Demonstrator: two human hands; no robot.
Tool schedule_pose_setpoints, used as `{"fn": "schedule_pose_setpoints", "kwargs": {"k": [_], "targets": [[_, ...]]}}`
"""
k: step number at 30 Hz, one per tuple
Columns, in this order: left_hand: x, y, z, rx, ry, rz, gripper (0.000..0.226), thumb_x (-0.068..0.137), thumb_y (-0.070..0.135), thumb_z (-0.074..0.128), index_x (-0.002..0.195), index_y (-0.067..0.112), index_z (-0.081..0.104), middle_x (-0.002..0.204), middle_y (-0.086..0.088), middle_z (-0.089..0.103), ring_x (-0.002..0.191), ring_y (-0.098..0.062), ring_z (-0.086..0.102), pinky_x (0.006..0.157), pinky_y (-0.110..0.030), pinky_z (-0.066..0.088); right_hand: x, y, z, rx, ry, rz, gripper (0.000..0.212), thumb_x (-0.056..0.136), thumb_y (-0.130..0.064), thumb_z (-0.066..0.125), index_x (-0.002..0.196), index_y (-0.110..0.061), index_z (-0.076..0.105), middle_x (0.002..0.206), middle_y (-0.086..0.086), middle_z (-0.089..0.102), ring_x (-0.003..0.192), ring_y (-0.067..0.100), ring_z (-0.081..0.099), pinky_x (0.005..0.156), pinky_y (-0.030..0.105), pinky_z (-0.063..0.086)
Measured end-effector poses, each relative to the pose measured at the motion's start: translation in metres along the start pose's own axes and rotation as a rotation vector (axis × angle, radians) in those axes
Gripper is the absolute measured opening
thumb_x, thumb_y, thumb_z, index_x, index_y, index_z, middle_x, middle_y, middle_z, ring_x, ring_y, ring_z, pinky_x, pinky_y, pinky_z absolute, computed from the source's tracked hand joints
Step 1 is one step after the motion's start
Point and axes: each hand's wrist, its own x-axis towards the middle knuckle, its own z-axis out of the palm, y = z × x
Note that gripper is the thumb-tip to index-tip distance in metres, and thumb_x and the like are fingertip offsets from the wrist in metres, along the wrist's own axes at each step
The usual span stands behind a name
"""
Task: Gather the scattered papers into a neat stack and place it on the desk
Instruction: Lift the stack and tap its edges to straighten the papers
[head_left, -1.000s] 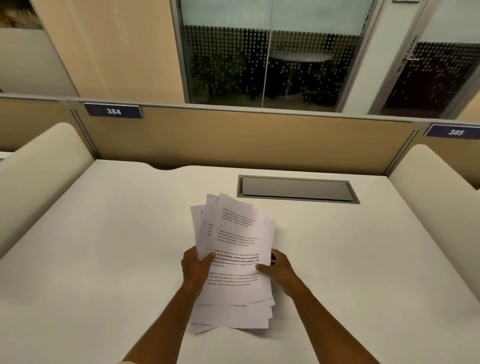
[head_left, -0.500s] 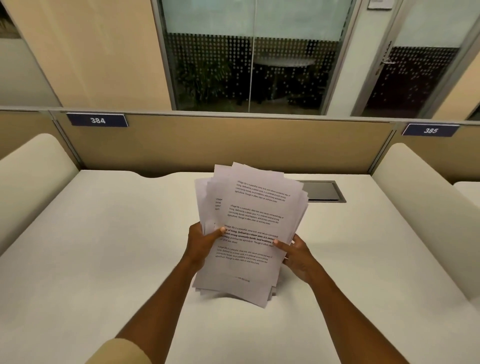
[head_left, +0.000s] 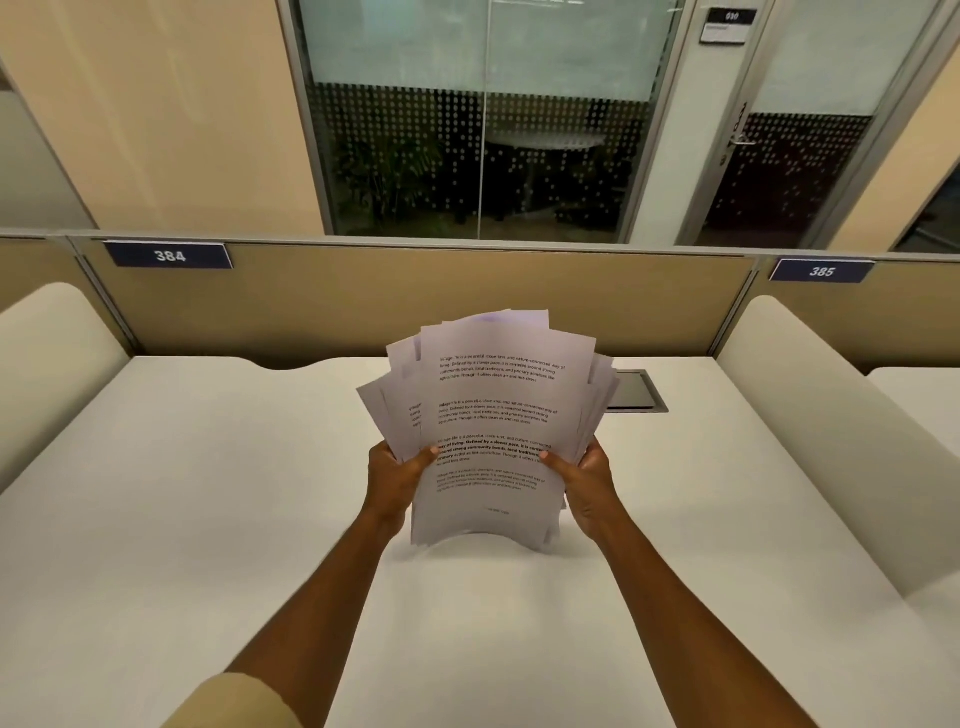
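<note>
A bundle of several white printed papers (head_left: 491, 415) stands nearly upright over the middle of the white desk (head_left: 208, 493). Its sheets are fanned and uneven at the top and sides. The lower edge bends just above the desk surface; I cannot tell if it touches. My left hand (head_left: 397, 475) grips the bundle's left side, thumb on the front sheet. My right hand (head_left: 584, 480) grips the right side the same way.
A dark recessed cable hatch (head_left: 636, 392) lies in the desk behind the papers. A tan partition (head_left: 363, 296) with plates 384 and 385 closes the back. Rounded cream dividers (head_left: 810, 415) rise at the left and right sides.
Both hands have lifted the papers off the desk and tipped them from lying flat to nearly upright, moving them away from me.
</note>
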Motion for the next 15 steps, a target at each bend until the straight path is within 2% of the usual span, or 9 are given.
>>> {"fn": "schedule_pose_setpoints", "kwargs": {"k": [4, 7, 12, 15], "targets": [[-0.0031, -0.0039, 0.0017, -0.002, 0.019, -0.012, 0.023, 0.083, 0.002, 0.069, 0.1, 0.018, 0.066, 0.1, -0.007, 0.072, 0.085, -0.026, 0.071, 0.068, -0.038, 0.061, -0.005, 0.0019, -0.0028, -0.021, -0.002, -0.007, 0.057, 0.077, -0.006, 0.078, 0.126, -0.016, 0.052, 0.115, 0.008, 0.068, 0.1, 0.032, 0.067, 0.084, 0.053, 0.058], [-0.0046, -0.0059, 0.0007, -0.009, 0.045, -0.031, 0.028, 0.074, 0.01, 0.073, 0.099, 0.018, 0.065, 0.1, -0.007, 0.072, 0.087, -0.029, 0.07, 0.07, -0.042, 0.061, -0.0075, 0.0034, -0.0046, -0.03, -0.022, -0.002, 0.053, 0.078, -0.007, 0.077, 0.125, -0.016, 0.053, 0.114, 0.009, 0.068, 0.099, 0.032, 0.068, 0.083, 0.051, 0.058], [-0.0072, -0.0029, 0.0011, -0.047, 0.076, -0.017, 0.033, 0.066, 0.017, 0.067, 0.098, 0.021, 0.064, 0.097, -0.004, 0.071, 0.084, -0.026, 0.069, 0.062, -0.032, 0.06, -0.0085, 0.0047, -0.0039, -0.053, -0.044, -0.003, 0.041, 0.08, -0.01, 0.075, 0.117, -0.017, 0.06, 0.11, 0.008, 0.071, 0.098, 0.034, 0.068, 0.084, 0.05, 0.058], [-0.0058, 0.0009, 0.0023, -0.057, 0.079, -0.005, 0.034, 0.065, 0.017, 0.066, 0.099, 0.02, 0.063, 0.096, -0.003, 0.071, 0.083, -0.025, 0.069, 0.067, -0.037, 0.061, -0.0062, 0.0035, -0.0035, -0.072, -0.058, -0.013, 0.037, 0.081, -0.01, 0.074, 0.115, -0.017, 0.061, 0.11, 0.01, 0.071, 0.099, 0.034, 0.068, 0.085, 0.05, 0.058]]}}
